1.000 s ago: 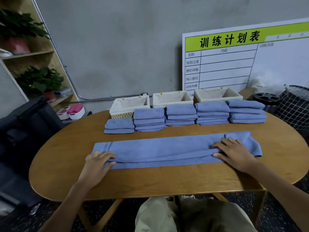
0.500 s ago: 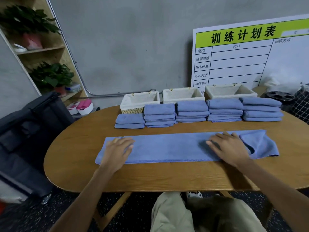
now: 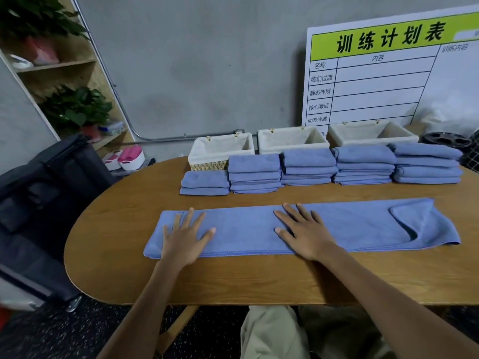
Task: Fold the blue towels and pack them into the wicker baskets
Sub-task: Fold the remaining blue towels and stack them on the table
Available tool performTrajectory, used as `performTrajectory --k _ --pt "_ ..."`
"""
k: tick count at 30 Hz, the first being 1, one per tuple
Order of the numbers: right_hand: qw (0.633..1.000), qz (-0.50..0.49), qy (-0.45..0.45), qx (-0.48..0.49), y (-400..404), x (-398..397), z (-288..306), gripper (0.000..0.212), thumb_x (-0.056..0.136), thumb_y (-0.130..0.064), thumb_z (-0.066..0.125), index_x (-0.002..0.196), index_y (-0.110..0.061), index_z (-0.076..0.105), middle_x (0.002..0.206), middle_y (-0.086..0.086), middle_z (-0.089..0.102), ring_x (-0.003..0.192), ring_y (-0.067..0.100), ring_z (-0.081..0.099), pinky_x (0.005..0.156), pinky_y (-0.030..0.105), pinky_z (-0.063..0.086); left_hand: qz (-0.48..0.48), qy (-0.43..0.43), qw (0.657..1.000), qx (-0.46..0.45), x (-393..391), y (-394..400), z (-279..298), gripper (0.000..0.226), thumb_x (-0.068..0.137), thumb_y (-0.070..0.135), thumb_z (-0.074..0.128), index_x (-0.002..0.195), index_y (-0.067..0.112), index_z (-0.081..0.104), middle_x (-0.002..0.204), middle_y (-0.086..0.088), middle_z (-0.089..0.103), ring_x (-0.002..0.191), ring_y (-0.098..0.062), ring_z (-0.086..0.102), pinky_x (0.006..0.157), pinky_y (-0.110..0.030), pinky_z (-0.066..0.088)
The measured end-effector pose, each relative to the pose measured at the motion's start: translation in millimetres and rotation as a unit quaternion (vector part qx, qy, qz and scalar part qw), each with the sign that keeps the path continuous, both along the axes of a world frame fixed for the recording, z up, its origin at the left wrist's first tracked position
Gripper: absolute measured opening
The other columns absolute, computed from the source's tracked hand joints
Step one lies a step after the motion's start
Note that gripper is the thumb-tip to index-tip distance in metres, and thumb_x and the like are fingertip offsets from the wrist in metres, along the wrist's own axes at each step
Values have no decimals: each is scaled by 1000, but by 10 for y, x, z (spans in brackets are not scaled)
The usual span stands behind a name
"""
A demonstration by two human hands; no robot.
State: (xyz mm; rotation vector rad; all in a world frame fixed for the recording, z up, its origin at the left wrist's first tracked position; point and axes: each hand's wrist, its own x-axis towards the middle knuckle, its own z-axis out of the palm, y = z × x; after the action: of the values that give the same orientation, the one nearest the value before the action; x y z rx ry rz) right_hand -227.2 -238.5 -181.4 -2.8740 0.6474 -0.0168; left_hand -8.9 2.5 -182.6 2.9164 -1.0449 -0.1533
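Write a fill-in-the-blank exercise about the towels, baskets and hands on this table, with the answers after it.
1. Both hands, the left hand and the right hand, lie ____ on the long towel.
2. Behind the folded stacks stand ____ wicker baskets.
3. The leftmost stack is the ____ of the five.
4. The long towel's rumpled end is on the person's ____ side.

Answers: flat; three; lowest; right

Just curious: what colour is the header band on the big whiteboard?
Lime green band with black characters, clearest in the head view.
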Motion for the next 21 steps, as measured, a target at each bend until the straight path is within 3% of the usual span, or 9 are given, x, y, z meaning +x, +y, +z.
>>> performTrajectory --k 5,10,15,21 --pt "1000 -1 -4 3 -10 -20 -7 97 69 -77 -15 157 -41 3 166 -12 -9 152 18 -13 123 45 -5 12 15 1000 10 48 72 37 83 86 83 15 158 45 3 168 6 -12 155 -28 -9 121 -62 1" --pt "1000 7 8 9 5 -32 -15 101 65 -78 -20 157 -41 -1 165 -11 -12 152 20 -14 123 47 -5 -32 -42 998 -27 -141 -195 77 86 84 83 11 159 40 11 169 1 -1 155 -29 -3 122 -57 6" --pt "1000 22 4 3 -131 -188 29 100 66 -82 -22 156 -42 -2 164 -14 -13 152 14 -15 123 44 -7 6 10 1000 -11 66 -115 32 107 65 95 2 159 43 5 169 5 -9 155 -23 -4 123 -55 6" --pt "1000 -29 4 0 -427 -552 -19 110 58 -91 -27 155 -47 -2 164 -16 -12 152 14 -14 122 46 -8 16 11 1000 1 62 -92 43 101 71 93 10 158 44 2 168 -1 -11 155 -26 -7 122 -57 5"
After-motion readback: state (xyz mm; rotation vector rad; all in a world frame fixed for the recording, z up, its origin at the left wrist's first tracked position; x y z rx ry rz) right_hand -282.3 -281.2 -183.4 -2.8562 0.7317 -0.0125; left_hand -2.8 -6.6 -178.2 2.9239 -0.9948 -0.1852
